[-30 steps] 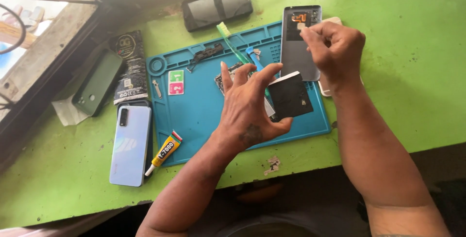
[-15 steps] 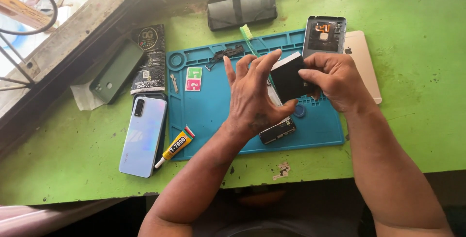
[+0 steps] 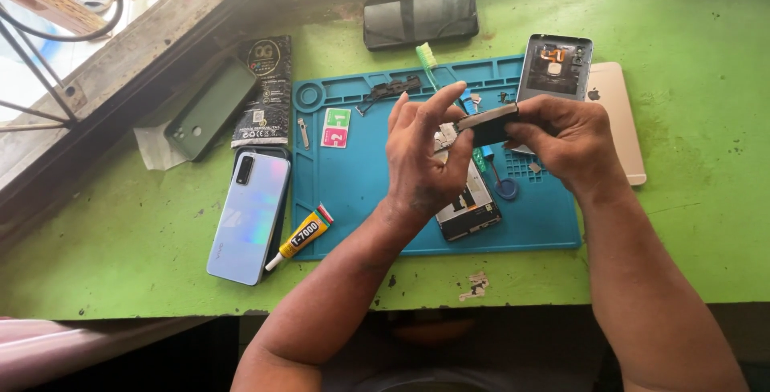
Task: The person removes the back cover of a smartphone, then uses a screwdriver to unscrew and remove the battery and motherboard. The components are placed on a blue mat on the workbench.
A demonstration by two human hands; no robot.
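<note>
Over the blue work mat point(image 3: 353, 199), both my hands hold a thin black flat part point(image 3: 489, 121), turned edge-on to me. My right hand point(image 3: 565, 142) grips its right end. My left hand point(image 3: 421, 163) pinches its left end between thumb and fingers, with the index finger raised. Under my hands an opened phone body point(image 3: 472, 209) lies on the mat with its insides showing. A grey phone back cover point(image 3: 553, 67), inner side up, lies at the mat's far right corner.
A pale gold phone point(image 3: 622, 115) lies face down right of the mat. To the left are a light blue phone point(image 3: 250, 215), a yellow glue tube point(image 3: 301, 235), a green phone case point(image 3: 210, 107) and a black packet point(image 3: 263, 87). Beyond the mat lie a black phone point(image 3: 420, 19) and a green toothbrush point(image 3: 426, 59).
My right hand left the grey back cover and joined the left on the black part. The part turned from flat-on to edge-on. The opened phone body now shows below my hands.
</note>
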